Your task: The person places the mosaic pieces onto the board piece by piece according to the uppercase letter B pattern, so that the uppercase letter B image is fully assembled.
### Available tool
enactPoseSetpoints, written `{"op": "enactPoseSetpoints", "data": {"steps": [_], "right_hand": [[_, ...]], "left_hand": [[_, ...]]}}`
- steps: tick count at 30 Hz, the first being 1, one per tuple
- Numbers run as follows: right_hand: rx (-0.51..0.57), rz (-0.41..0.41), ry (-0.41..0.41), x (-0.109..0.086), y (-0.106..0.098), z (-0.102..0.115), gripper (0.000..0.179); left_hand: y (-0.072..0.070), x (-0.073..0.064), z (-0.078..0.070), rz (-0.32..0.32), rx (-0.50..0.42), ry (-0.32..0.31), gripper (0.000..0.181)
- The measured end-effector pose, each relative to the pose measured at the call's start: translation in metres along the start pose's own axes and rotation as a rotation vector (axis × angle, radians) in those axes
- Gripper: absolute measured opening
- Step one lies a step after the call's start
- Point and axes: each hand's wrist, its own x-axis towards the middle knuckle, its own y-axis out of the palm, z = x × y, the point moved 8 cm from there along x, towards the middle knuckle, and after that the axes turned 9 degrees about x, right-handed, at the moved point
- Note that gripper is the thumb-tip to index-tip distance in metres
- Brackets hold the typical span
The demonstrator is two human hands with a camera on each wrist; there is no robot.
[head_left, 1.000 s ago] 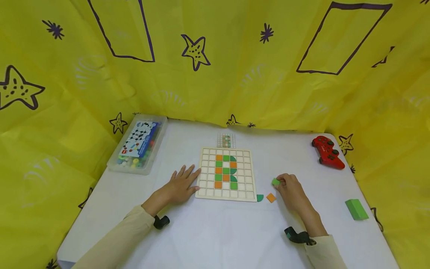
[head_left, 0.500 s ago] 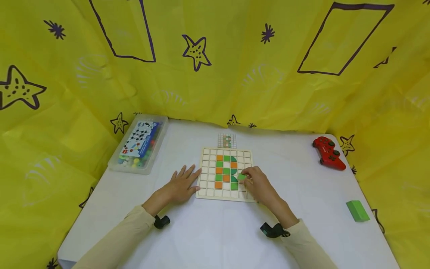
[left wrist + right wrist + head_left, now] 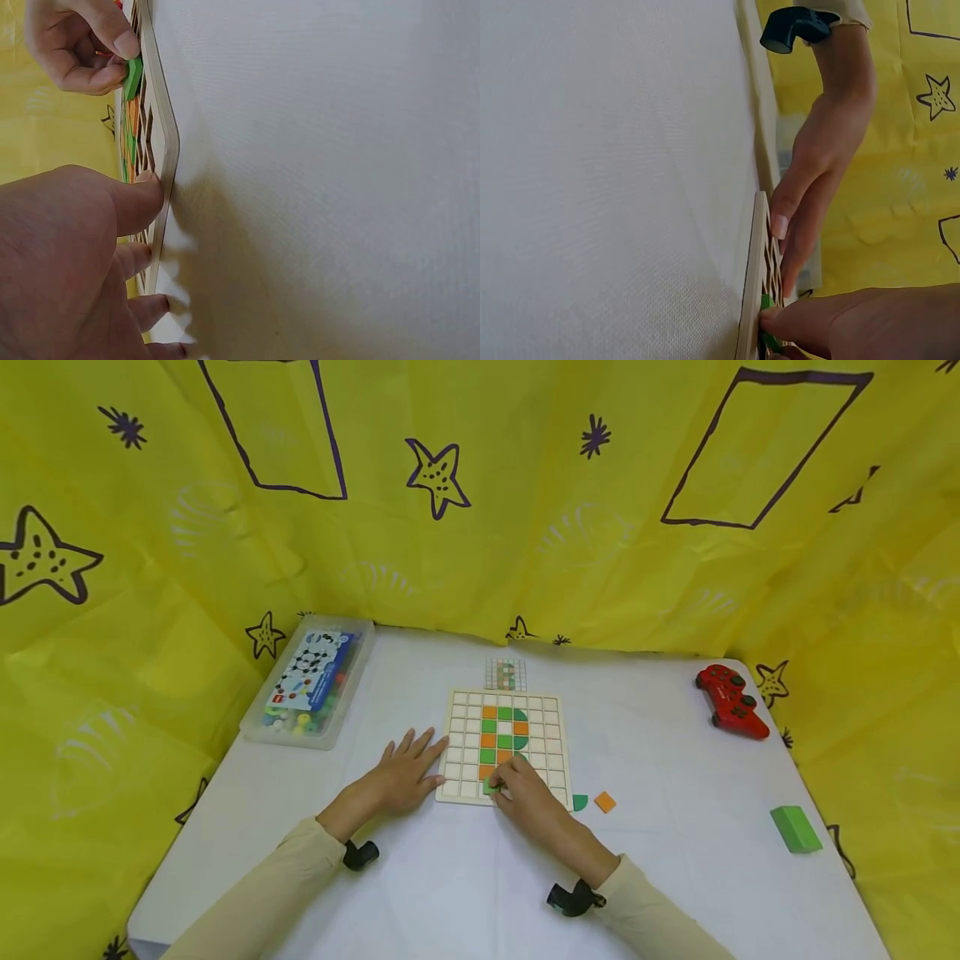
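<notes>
My right hand [image 3: 527, 797] pinches a green square tile [image 3: 133, 79] between thumb and fingertips, right at the bottom row of the wooden grid board [image 3: 465, 700]. Orange, light green and dark green tiles lie in the board's cells in the form of a letter R; my right hand hides its lower right part. My left hand [image 3: 401, 777] lies with fingers spread and straight at the board's left edge, thumb and fingertips touching the rim, as the left wrist view also shows.
Right of the board lie a dark green quarter-round tile [image 3: 580, 802] and an orange tile [image 3: 604, 802]. A pattern card [image 3: 506, 674] lies behind the board. A clear plastic box [image 3: 307, 685] stands left; a red game controller [image 3: 731, 700] and a green block [image 3: 796, 828] lie right.
My right hand has carried the green tile leftward from beside the orange tile, across the board to its bottom row. My left hand has stayed at the board's edge.
</notes>
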Motion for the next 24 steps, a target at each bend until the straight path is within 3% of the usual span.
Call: {"op": "enactPoseSetpoints", "data": {"steps": [7,14,18,24], "right_hand": [[-0.068,0.016,-0.044,-0.002,0.008,0.005,0.009],[-0.079,-0.005,-0.065,-0.009,0.001,0.005,0.012],[-0.051,0.006,0.019,-0.015,-0.016,-0.007,0.017],[-0.100,0.003,0.219,-0.041,-0.069,-0.040,0.030]], "left_hand": [[0.003,0.001,0.001,-0.005,0.010,-0.003,0.069],[0.003,0.002,0.001,-0.008,0.020,-0.002,0.069],[0.003,0.001,0.002,-0.004,0.021,-0.005,0.069],[0.003,0.001,0.000,-0.003,0.019,0.000,0.068]]}}
